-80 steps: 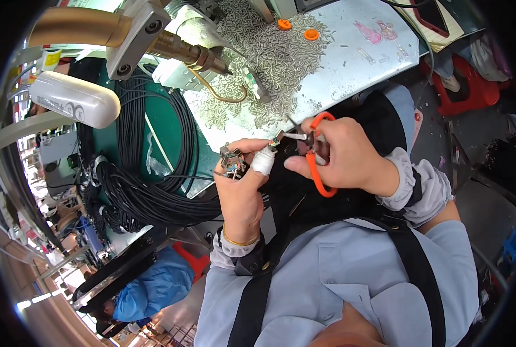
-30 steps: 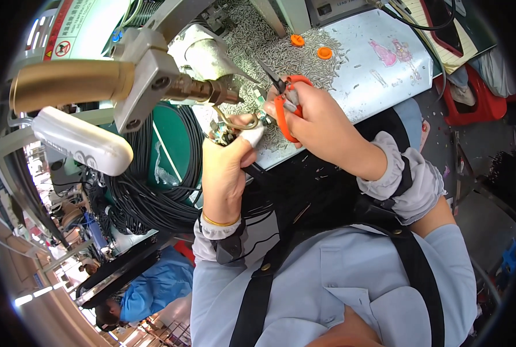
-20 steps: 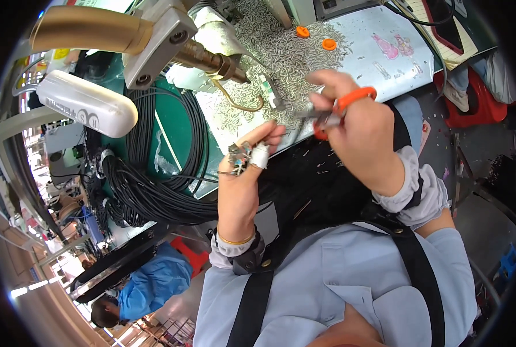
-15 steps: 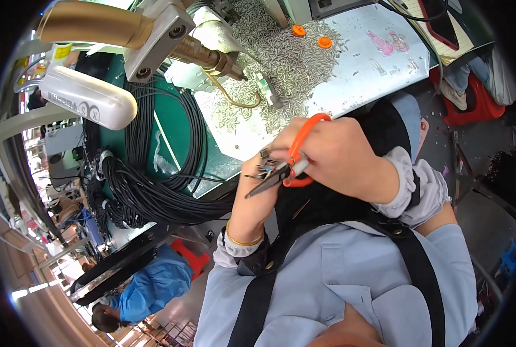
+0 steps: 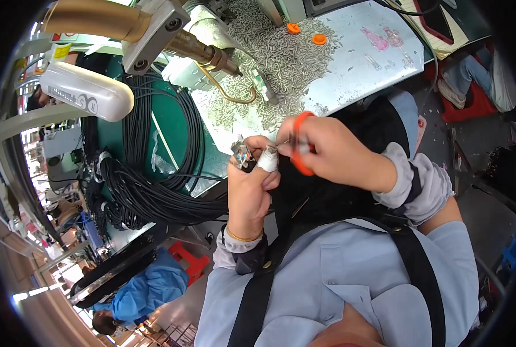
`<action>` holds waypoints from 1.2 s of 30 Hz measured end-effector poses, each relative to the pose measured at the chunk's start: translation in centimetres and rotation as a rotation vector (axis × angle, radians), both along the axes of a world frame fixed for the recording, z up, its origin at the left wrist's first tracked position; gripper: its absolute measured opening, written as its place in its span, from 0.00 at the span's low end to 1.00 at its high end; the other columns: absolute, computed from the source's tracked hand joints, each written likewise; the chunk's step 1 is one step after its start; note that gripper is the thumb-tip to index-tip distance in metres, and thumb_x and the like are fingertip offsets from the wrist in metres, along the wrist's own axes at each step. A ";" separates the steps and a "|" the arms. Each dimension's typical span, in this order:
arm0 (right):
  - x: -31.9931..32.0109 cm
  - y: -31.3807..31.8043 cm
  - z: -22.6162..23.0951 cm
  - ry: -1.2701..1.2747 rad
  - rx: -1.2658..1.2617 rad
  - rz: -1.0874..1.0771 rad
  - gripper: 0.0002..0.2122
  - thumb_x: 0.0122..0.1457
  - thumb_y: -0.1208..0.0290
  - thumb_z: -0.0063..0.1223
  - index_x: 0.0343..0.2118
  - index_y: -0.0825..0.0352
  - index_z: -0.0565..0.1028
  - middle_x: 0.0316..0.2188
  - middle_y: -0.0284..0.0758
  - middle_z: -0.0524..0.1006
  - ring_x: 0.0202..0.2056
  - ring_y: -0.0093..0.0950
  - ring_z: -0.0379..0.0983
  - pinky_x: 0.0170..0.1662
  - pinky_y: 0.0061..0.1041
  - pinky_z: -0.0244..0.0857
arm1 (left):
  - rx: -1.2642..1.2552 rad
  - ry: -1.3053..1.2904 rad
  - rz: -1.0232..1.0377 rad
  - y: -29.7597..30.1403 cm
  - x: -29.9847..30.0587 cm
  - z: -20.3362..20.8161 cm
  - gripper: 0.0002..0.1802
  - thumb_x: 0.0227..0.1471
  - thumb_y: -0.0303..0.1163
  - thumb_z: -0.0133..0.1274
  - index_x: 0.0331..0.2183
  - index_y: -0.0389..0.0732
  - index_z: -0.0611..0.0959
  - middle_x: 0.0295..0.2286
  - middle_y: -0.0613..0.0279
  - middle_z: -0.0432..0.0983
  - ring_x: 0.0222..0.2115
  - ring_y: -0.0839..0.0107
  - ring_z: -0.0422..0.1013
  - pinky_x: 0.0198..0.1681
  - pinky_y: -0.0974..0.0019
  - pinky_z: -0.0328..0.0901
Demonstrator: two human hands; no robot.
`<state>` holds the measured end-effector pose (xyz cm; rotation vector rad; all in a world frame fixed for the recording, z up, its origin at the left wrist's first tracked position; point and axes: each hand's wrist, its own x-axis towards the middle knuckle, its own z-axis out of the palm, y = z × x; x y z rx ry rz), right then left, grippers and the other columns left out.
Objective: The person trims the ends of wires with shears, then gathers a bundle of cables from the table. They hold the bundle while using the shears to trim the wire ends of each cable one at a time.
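My left hand [image 5: 247,188] grips a black cable's end, where a metal connector [image 5: 242,151] and several thin coloured wires show. White tape [image 5: 268,161] wraps its thumb. Close beside it, my right hand [image 5: 347,153] is closed around a pair of scissors with orange handles [image 5: 302,164]; motion smears them and the blades are mostly hidden. The right fingertips meet the left thumb and forefinger, where a thin dark piece shows that I cannot make out. From the left hand a bundle of black cables [image 5: 148,188] runs off to the left.
Many small metal pieces [image 5: 304,55] lie heaped on the light metal tabletop [image 5: 356,87], with two orange caps nearby. A machine with a metal nozzle [image 5: 212,58] overhangs the far left. A white cylinder [image 5: 87,91] hangs before it. A person in blue [image 5: 151,286] sits lower left.
My left hand has turned so its taped thumb and the connector face up. The scissors' blades have swung away from the left wrist, and my right fingertips have come to the left thumb.
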<state>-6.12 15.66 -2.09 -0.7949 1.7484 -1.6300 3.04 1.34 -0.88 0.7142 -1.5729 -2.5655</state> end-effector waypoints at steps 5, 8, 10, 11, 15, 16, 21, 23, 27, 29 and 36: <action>-0.7 0.9 0.7 1.108 0.065 -0.083 0.06 0.45 0.71 0.53 0.27 0.64 0.71 0.12 0.27 0.62 0.13 0.23 0.62 0.14 0.20 0.54 | 0.211 -0.091 -0.088 -1.1 0.1 0.4 0.09 0.42 0.17 0.48 0.31 0.35 0.72 0.21 0.67 0.67 0.11 0.87 0.50 0.13 0.81 0.44; -0.8 1.1 0.9 1.175 0.064 -0.050 0.07 0.44 0.71 0.53 0.28 0.63 0.71 0.13 0.28 0.63 0.14 0.25 0.63 0.15 0.20 0.55 | 0.139 -0.123 -0.095 -1.0 0.2 0.5 0.09 0.42 0.17 0.48 0.31 0.34 0.72 0.22 0.66 0.67 0.12 0.87 0.51 0.13 0.81 0.45; -0.7 1.1 0.6 1.289 0.043 -0.072 0.08 0.44 0.72 0.54 0.28 0.64 0.71 0.14 0.27 0.66 0.15 0.25 0.65 0.17 0.21 0.58 | 0.056 -0.139 -0.092 -0.9 0.3 0.5 0.09 0.42 0.17 0.48 0.31 0.34 0.72 0.23 0.66 0.68 0.13 0.87 0.54 0.15 0.82 0.47; -0.4 1.0 0.4 1.290 0.044 -0.072 0.08 0.44 0.72 0.54 0.28 0.64 0.71 0.14 0.27 0.66 0.15 0.25 0.65 0.17 0.21 0.58 | 0.056 -0.138 -0.092 -0.6 0.4 0.3 0.09 0.42 0.17 0.48 0.31 0.34 0.72 0.23 0.66 0.68 0.13 0.87 0.54 0.15 0.82 0.47; 1.1 0.4 -0.7 0.945 0.093 -0.141 0.06 0.47 0.73 0.52 0.28 0.65 0.70 0.17 0.29 0.69 0.18 0.22 0.69 0.20 0.19 0.60 | -0.865 0.304 0.013 1.1 0.6 -0.5 0.10 0.40 0.17 0.49 0.31 0.34 0.73 0.24 0.66 0.68 0.18 0.86 0.59 0.17 0.83 0.51; 1.2 0.2 -0.8 0.553 0.005 -0.161 0.05 0.48 0.74 0.51 0.28 0.66 0.70 0.17 0.30 0.70 0.19 0.21 0.70 0.20 0.19 0.61 | -0.712 0.191 0.042 1.4 0.4 -0.1 0.10 0.40 0.17 0.49 0.31 0.34 0.74 0.24 0.66 0.69 0.19 0.86 0.60 0.19 0.83 0.52; 1.9 -0.4 -0.8 -0.325 -0.212 -0.198 0.05 0.50 0.75 0.51 0.27 0.69 0.69 0.18 0.34 0.71 0.21 0.18 0.70 0.21 0.19 0.61 | -0.279 -0.030 0.078 0.9 0.3 0.4 0.10 0.39 0.18 0.52 0.30 0.35 0.75 0.25 0.67 0.69 0.22 0.85 0.62 0.23 0.84 0.55; 1.7 -0.2 -0.3 -0.371 -0.239 -0.201 0.06 0.51 0.74 0.51 0.27 0.70 0.68 0.17 0.34 0.70 0.21 0.17 0.70 0.21 0.19 0.61 | -0.218 -0.028 0.070 0.7 0.3 0.6 0.10 0.40 0.18 0.53 0.30 0.35 0.75 0.25 0.67 0.69 0.22 0.85 0.62 0.23 0.84 0.55; 1.0 1.5 1.2 0.218 0.150 -0.061 0.09 0.48 0.71 0.54 0.24 0.71 0.68 0.14 0.34 0.69 0.18 0.19 0.70 0.19 0.21 0.60 | -0.220 0.030 0.101 0.8 0.3 1.0 0.10 0.40 0.18 0.53 0.31 0.35 0.75 0.25 0.67 0.69 0.22 0.84 0.62 0.23 0.83 0.55; 1.4 1.5 1.0 0.322 0.262 -0.034 0.12 0.47 0.68 0.56 0.21 0.70 0.67 0.12 0.35 0.67 0.16 0.19 0.69 0.18 0.23 0.58 | -0.306 0.062 0.110 0.9 0.2 1.0 0.09 0.41 0.18 0.51 0.30 0.34 0.75 0.25 0.67 0.69 0.22 0.84 0.62 0.22 0.83 0.54; 1.9 0.8 -0.7 0.270 0.215 -0.107 0.13 0.48 0.67 0.55 0.19 0.70 0.66 0.09 0.35 0.65 0.13 0.19 0.66 0.16 0.24 0.56 | -0.163 -0.009 0.003 -0.9 -1.6 0.7 0.06 0.43 0.20 0.49 0.30 0.34 0.74 0.22 0.68 0.66 0.18 0.84 0.58 0.17 0.81 0.51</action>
